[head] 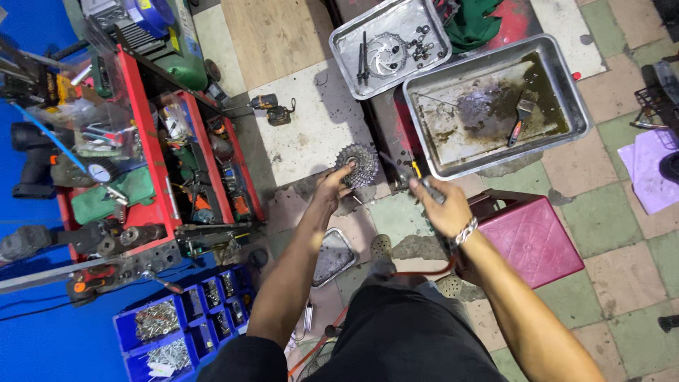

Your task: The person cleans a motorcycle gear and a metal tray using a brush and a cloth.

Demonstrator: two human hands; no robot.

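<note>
Left hand [331,185] fingers are pinching the cassette sprocket [357,165]; right hand [442,206], just beside, is gripping a nozzle tool [423,184] aimed toward it.

The floor [608,212] is laid with worn square tiles in pale green, cream and pink, stained dark in places. A red tool cart [152,191] crowded with tools stands at the left against a blue wall [28,28]. Blue parts bins [177,322] sit below it. A red plastic stool [534,237] stands at the right, and two metal trays [495,106] lie on the floor above it.
</note>
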